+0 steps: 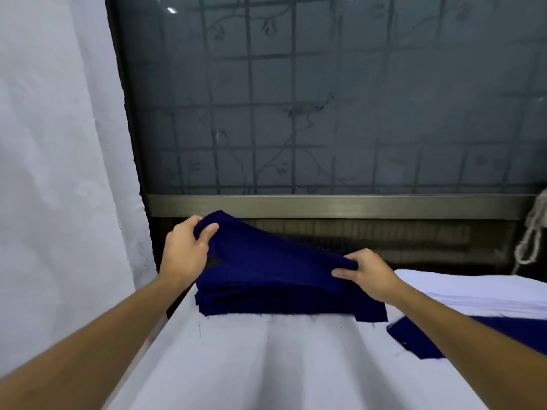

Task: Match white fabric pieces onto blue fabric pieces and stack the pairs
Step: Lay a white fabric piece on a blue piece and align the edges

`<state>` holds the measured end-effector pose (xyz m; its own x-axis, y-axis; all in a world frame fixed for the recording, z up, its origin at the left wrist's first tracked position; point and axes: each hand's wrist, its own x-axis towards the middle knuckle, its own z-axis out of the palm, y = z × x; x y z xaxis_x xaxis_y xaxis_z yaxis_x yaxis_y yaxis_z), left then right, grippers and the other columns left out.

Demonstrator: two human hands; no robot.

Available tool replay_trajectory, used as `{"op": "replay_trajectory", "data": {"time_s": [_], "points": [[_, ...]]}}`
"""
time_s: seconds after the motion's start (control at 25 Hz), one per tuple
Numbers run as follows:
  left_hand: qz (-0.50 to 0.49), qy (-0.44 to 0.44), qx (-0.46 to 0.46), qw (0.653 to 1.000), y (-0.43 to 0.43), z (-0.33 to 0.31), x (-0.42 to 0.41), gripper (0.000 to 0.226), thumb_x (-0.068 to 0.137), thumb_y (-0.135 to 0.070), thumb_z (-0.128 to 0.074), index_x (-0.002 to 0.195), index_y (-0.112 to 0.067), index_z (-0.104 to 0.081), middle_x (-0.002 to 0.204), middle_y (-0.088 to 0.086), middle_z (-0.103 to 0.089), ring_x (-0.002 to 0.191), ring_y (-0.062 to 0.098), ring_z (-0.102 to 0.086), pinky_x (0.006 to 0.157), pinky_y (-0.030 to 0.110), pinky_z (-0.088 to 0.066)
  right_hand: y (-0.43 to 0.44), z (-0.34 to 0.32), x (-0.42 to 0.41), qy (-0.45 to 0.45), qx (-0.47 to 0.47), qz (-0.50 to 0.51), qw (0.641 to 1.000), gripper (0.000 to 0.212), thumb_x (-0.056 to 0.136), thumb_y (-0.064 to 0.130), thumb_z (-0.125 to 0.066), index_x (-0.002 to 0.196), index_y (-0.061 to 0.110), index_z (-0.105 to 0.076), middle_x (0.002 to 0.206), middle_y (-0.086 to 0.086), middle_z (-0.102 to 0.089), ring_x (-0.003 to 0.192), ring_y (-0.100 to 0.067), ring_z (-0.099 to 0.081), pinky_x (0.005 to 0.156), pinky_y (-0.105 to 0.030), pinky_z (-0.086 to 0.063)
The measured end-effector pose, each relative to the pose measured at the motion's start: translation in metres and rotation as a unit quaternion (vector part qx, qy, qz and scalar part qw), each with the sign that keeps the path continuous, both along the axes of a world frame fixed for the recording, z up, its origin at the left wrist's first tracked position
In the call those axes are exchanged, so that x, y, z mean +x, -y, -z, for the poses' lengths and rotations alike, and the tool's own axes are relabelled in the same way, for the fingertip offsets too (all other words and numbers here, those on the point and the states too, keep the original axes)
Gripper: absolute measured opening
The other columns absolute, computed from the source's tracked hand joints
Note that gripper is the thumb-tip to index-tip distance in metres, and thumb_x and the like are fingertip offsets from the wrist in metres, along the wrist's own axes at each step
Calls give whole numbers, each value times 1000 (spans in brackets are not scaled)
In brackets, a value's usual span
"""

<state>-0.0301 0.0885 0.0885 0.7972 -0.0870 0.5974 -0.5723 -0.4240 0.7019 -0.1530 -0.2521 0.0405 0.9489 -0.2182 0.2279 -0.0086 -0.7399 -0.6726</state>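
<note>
— Nearest first?
— Cloth-covered tabletop [266,368]: white, smooth, sagging in soft ridges, a few stray threads on top.

— And the blue?
— Stack of blue pieces [281,300] sitting on that cloth: deep navy, matte, flat-cut, frayed along the edges. Top blue piece [266,250] raised off the back of the stack, hanging slack between two grips. Left hand [185,253] with fingers curled round the far left corner, thumb on top. Right hand [370,276] pinching the right edge.

— To the right?
— Pile of white pieces [488,291], thin crisp layers. Spare blue piece [414,338] lying flat just beside, partly under the right forearm.

— Risks?
— Could drag a second layer up, caught by fraying threads; hard to tell whether one layer or two in the pinch. Could also pull the stack out of square, or sag and fold on the way over, spoiling the match.

— Behind?
— Frosted window [325,99] with a grid pattern; pale curtain [59,143] at left.
</note>
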Motion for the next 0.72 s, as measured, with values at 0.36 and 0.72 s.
{"op": "replay_trajectory", "data": {"time_s": [0.36,0.72], "points": [[-12,-124,62,990,14,59,-67,26,97,-39,-62,97,-14,-63,87,3,-68,82,23,-66,70,36,-54,60,20,-130,-84,124,44,988,27,90,35,-74,86,8,-75,80,-6,-77,66,-16,-71,61,-23,-50],[-10,-288,175,941,32,149,-111,39,95,-42,-67,81,-6,-65,77,8,-70,71,24,-64,63,33,-46,90,97,-213,-94,155,134,974,17,92,31,-72,83,18,-75,78,5,-75,73,-7,-71,62,-14,-46]]}}
